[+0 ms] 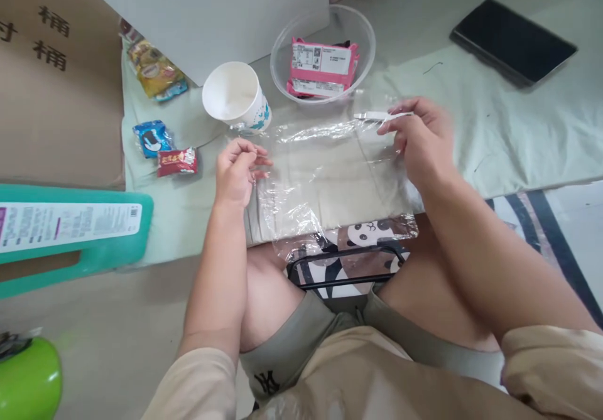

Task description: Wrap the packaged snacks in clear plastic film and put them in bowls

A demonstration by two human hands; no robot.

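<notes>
A clear plastic bag (pixel 301 188) lies spread over the cloth and hangs past its front edge above my lap. At the bag's left edge, my left hand (pixel 237 172) has its thumb and forefinger pinched on the film, with the other fingers slightly apart. My right hand (pixel 426 140) is closed around a slim white stick-like object (pixel 377 116) that points left over the bag's upper right corner. Its exact kind is unclear, and whether these fingers also grip the film I cannot tell. A white paper cup (pixel 257 115) stands just beyond my left hand.
Pink packets (pixel 323 68) sit in a clear plastic bowl (pixel 370 43) behind the bag. Blue (pixel 153 139) and red (pixel 177 161) wrapped sweets and yellow packs (pixel 153 68) lie left. Cardboard (pixel 61 112) and white (pixel 211 12) boxes border them. A dark phone-like slab (pixel 513 40) rests right.
</notes>
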